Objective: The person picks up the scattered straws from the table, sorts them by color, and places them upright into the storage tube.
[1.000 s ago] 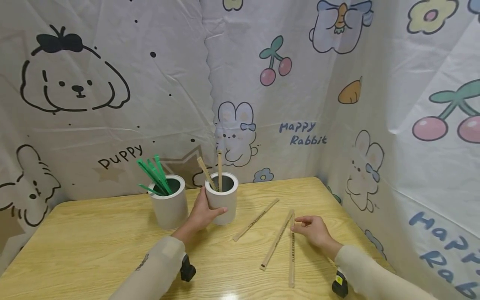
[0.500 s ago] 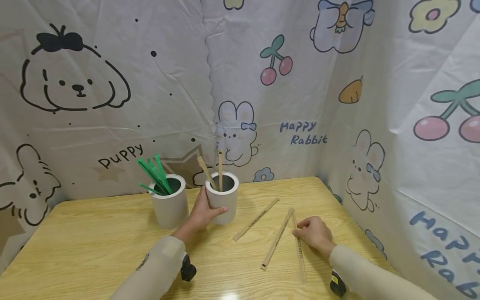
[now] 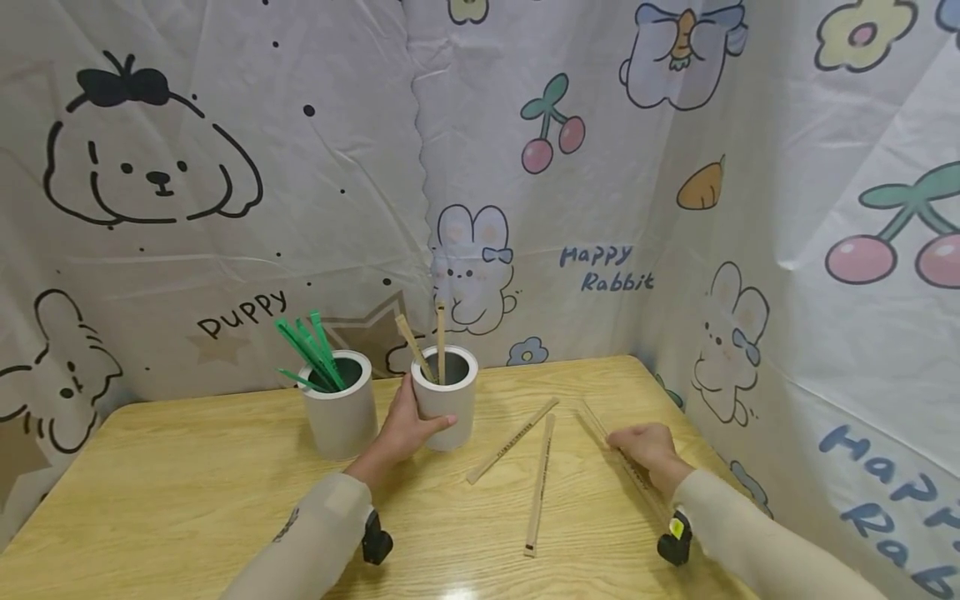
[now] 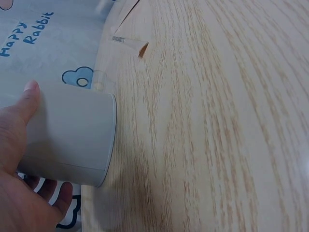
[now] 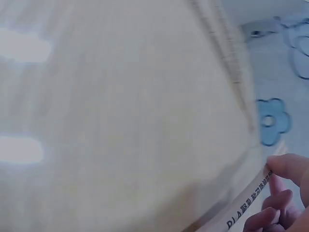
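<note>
My left hand (image 3: 403, 429) grips the side of a whitish cylindrical cup (image 3: 459, 402), its thumb across the front; the left wrist view shows fingers curled round the cup (image 4: 72, 130). Two tan slim wrapped sticks (image 3: 440, 342), straw-like, stand in that cup. At the right, my right hand (image 3: 648, 450) pinches another tan wrapped stick (image 3: 637, 482), which slants over the table. In the right wrist view, thumb and finger hold this stick (image 5: 248, 203), printed with dark letters. Two similar sticks lie on the table: one slanting (image 3: 512, 442), one nearly straight (image 3: 540, 487).
Left of the gripped cup stands a matching cup (image 3: 339, 423) with several green sticks (image 3: 311, 350). The wooden table (image 3: 187, 492) meets a patterned cloth (image 3: 360, 167) at the back and right.
My right hand has shifted right, swinging the pinched stick to a new slant. The neighbouring stick on the table has turned more upright in view. My left hand keeps its grip on the cup.
</note>
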Tool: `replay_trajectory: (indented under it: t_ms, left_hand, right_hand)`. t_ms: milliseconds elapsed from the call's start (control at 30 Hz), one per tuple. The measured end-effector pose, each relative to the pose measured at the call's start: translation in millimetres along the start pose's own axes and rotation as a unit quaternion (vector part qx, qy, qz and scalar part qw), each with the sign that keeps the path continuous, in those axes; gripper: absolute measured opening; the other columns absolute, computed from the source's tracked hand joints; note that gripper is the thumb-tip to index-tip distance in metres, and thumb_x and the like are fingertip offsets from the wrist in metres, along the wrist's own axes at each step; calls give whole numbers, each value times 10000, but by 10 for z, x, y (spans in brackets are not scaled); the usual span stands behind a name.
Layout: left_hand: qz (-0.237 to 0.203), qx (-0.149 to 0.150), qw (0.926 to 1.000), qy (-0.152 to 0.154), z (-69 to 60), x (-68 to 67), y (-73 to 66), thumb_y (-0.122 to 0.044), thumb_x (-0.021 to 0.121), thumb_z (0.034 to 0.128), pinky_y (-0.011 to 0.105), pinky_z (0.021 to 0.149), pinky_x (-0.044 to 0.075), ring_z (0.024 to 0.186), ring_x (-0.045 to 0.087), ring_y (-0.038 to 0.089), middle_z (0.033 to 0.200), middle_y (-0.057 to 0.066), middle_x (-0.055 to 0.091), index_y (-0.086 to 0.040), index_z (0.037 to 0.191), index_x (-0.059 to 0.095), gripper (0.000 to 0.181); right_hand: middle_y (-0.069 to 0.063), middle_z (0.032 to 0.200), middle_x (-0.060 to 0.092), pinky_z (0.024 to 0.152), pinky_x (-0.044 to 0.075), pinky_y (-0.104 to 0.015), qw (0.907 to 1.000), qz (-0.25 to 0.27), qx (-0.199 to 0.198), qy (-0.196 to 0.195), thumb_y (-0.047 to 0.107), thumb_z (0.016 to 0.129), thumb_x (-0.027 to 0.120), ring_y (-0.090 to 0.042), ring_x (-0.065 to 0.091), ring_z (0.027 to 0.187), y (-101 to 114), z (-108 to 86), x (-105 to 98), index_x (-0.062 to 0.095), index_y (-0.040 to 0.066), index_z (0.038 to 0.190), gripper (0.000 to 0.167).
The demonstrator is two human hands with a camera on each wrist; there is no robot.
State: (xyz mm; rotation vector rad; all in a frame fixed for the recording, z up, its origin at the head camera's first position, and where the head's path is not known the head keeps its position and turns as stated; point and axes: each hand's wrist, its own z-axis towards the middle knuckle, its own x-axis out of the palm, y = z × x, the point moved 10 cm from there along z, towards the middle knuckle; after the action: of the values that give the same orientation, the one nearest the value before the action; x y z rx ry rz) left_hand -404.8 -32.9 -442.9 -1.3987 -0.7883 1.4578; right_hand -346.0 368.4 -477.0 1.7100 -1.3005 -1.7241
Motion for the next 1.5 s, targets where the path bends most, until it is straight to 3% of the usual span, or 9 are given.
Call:
replay_trajectory:
  t_ms: [100,167,400,567,833,1033,1167,1333,1500]
  left_hand:
    - [21,-24,10000,-10,-1,-2,13,-147,855,814,606,1222,272,1473,339,428,1562,235,361,-45,1571,170,1025]
    - [40,-41,10000,-13,0,-5,22,-155,856,814,607,1223,271,1474,335,428,1564,233,358,-49,1573,168,1030]
    - [17,37,10000,-16,15,-3,28,-151,856,814,608,1223,269,1472,340,427,1559,232,365,-43,1566,181,1016]
    - [-37,84,10000,6,20,10,9,-139,853,816,610,1222,271,1471,345,425,1560,229,367,-49,1570,179,1016]
    - [37,53,10000,-4,15,19,-6,-134,861,803,610,1217,279,1453,356,438,1545,248,376,-48,1570,178,1031]
    - [39,-15,10000,-70,-9,-5,24,-144,864,800,618,1217,271,1463,338,442,1555,252,361,-45,1577,163,1051]
    - [42,-47,10000,-46,-20,-6,32,-152,863,805,616,1220,268,1469,333,441,1566,249,351,-50,1583,155,1057]
    - [96,-42,9999,-54,-25,-26,16,-155,863,806,626,1211,277,1462,340,446,1570,249,346,-45,1582,150,1060]
    - [6,61,10000,-9,-33,-22,-21,-153,860,810,617,1215,278,1456,358,440,1559,244,364,-42,1572,176,1030]
  right_hand:
    - [-258,1372,605,1142,407,-534,9988,472,-43,82,271,929,700,-407,523,1307,179,-5,-38,710,-27,1173,385]
    - [-232,1431,570,1199,327,-567,9964,820,-157,134,303,960,678,-410,456,1382,340,-3,-46,672,-11,1252,429]
    - [117,1118,613,1043,404,-349,9815,1868,-385,183,349,984,660,-155,485,1078,995,41,14,642,68,1319,438]
    - [138,1016,592,888,391,-260,9645,2593,-493,68,286,982,672,-110,479,967,1490,46,78,675,101,1242,319]
    - [128,876,628,777,411,-214,9145,3903,-1069,6,219,934,743,-85,500,816,2269,-44,233,699,201,943,49]
    - [119,750,646,631,370,-177,8658,4828,-1307,108,105,916,746,-44,484,652,2692,-72,467,717,222,774,186]
    - [123,687,634,557,323,-164,8421,5241,-1270,90,70,912,740,-32,453,588,2824,-63,644,712,232,702,267]
    - [125,737,650,560,331,-154,8423,5270,-1132,62,100,903,758,-33,452,618,2856,-44,930,734,213,766,180]
    - [108,858,661,806,451,-236,8680,4860,-1013,112,147,896,776,-65,537,795,2734,-36,1247,754,134,934,46]
